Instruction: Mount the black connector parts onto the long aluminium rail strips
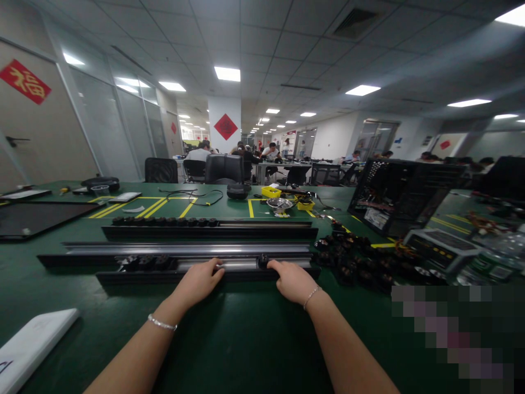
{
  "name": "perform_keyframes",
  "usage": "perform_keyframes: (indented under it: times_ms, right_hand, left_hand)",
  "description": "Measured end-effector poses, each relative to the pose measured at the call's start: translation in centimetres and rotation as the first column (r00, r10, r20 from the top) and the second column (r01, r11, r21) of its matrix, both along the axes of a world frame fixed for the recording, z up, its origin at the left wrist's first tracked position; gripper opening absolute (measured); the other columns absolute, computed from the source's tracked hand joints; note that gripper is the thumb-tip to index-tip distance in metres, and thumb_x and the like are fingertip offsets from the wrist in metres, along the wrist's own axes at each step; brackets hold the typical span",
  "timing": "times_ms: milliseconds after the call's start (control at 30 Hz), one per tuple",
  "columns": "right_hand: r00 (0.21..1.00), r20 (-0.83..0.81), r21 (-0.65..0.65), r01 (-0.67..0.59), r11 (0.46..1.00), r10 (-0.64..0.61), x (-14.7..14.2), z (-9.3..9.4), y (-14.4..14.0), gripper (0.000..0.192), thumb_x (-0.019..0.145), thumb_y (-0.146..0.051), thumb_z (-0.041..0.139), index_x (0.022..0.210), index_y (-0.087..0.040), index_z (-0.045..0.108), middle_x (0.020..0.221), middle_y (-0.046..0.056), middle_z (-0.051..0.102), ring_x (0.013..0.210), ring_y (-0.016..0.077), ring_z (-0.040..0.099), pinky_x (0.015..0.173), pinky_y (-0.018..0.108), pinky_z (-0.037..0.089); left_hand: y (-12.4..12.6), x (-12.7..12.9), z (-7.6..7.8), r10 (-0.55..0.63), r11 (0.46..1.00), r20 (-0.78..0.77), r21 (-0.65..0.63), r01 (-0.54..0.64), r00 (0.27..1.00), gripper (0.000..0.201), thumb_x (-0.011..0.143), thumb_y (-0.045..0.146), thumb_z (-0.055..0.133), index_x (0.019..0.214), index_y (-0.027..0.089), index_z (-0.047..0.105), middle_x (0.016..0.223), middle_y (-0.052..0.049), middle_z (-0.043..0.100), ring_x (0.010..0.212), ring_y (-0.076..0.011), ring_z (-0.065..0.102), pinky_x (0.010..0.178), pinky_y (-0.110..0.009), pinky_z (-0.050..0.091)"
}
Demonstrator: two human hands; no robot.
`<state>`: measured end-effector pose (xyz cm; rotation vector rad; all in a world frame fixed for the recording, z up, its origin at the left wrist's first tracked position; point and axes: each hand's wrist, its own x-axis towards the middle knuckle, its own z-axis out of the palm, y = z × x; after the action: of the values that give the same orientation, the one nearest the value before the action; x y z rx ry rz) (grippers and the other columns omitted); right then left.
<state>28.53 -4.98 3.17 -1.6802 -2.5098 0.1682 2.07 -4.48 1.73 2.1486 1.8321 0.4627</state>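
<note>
A green-matted desk [229, 339] carries long black metal rails [205, 257] just beyond the fingers [213, 268], and small black wheels [361, 262] heaped to their right.

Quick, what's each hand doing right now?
Left hand: open, fingers resting on the nearest rail, gripping nothing.
Right hand: open, fingertips at a small black part on that rail.

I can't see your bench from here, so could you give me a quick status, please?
Both hands, left hand and right hand, resting on the nearest black rail. Small black parts piled right of it. Nothing between hands.

yellow bin [271, 191], steel bowl [279, 204] (small), chairs [161, 170]
</note>
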Motion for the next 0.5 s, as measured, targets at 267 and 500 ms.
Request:
perform_keyframes:
  times_ms: [267,500]
  right_hand:
    - [1.0,-0.026,-0.028,-0.006,1.0,0.005,0.21,0.1,0.23,0.05,0.071,-0.011,0.042,0.118,-0.023,0.053,0.105,0.008,0.062,0.097,0.02,0.057,0.082,0.029,0.036]
    - [0.999,-0.033,-0.041,-0.006,0.999,0.005,0.43,0.08,0.27,0.051,0.07,-0.011,0.042,0.118,-0.023,0.052,0.108,0.008,0.062,0.098,0.0199,0.056,0.083,0.03,0.035]
  left_hand:
    - [0.13,-0.14,-0.18,-0.035,0.999,-0.035,0.027,0.036,0.999,0.035,0.085,0.042,0.036,0.106,0.023,0.058,0.106,-0.005,0.068,0.099,-0.0217,0.061,0.083,-0.03,0.042]
    - [0.2,-0.25,-0.29,-0.035,0.999,-0.031,0.025,0.036,0.999,0.035,0.085,0.041,0.038,0.105,0.022,0.059,0.105,-0.006,0.068,0.098,-0.0216,0.061,0.082,-0.03,0.042]
